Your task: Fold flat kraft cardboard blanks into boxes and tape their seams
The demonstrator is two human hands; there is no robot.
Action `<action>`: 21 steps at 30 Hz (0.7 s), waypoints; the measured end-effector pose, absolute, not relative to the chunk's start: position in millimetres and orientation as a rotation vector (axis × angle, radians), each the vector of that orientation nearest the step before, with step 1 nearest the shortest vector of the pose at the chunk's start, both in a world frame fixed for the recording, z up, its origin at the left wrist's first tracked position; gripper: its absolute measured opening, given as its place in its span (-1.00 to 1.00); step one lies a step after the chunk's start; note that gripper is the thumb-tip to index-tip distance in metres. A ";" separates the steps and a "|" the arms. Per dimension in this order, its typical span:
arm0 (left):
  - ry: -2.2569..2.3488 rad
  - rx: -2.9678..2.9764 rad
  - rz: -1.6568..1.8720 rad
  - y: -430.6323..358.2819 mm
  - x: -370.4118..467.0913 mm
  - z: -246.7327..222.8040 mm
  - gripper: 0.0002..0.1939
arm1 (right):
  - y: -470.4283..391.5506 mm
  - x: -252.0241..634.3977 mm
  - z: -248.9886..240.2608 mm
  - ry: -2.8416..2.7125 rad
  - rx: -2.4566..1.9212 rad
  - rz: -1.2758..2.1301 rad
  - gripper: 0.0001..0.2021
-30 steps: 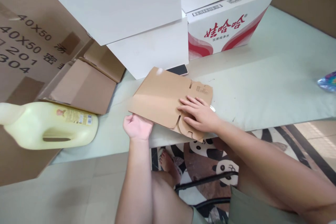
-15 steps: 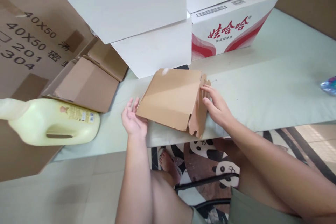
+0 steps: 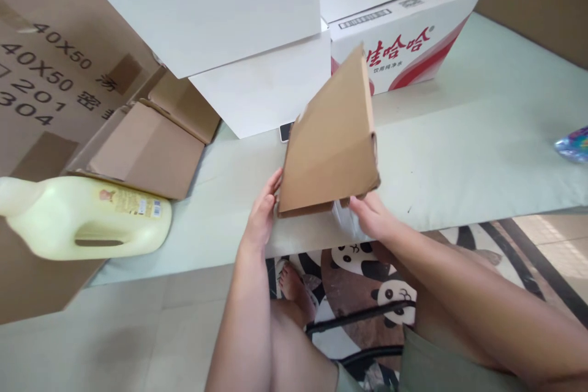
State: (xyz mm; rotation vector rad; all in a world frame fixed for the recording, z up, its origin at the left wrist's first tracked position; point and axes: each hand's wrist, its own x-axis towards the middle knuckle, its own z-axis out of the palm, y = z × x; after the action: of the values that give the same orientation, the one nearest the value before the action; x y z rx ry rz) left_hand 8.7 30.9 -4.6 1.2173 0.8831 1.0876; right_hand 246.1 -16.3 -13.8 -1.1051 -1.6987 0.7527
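A flat brown cardboard box (image 3: pixel 331 141) is held tilted above the table, its right side raised and its broad face toward me. My left hand (image 3: pixel 261 217) presses its fingers along the lower left edge. At the lower right corner, my right hand (image 3: pixel 373 215) grips the box from below, with some fingers hidden behind it. Something whitish and see-through (image 3: pixel 343 215) shows beneath the box beside my right thumb; it is too blurred to name. Behind the box's left edge lies a small dark object with a pale rim (image 3: pixel 285 132).
White boxes (image 3: pixel 261 92) and a white-and-red printed carton (image 3: pixel 413 61) stand at the back of the green-covered table (image 3: pixel 482 135). To the left are a yellow jug (image 3: pixel 124 214), an open cardboard box (image 3: pixel 147 147) and a large carton (image 3: pixel 46 73). A shiny packet (image 3: pixel 574 144) lies far right.
The cardboard box has been turned and tipped up, its right side rising. My left hand moved right along with it, and my right hand shifted down to its lower corner.
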 end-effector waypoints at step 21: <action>0.934 0.562 1.326 23.0 18.5 -0.5 -0.59 | -6.5 237.1 -16.4 -0.742 -1.246 1.095 -0.52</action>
State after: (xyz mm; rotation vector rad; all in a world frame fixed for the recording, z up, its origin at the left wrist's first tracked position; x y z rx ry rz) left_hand 18.5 23.0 -0.5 0.5619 0.9341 1.3262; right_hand 237.1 -6.5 -16.4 -1.2457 -0.7416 1.0954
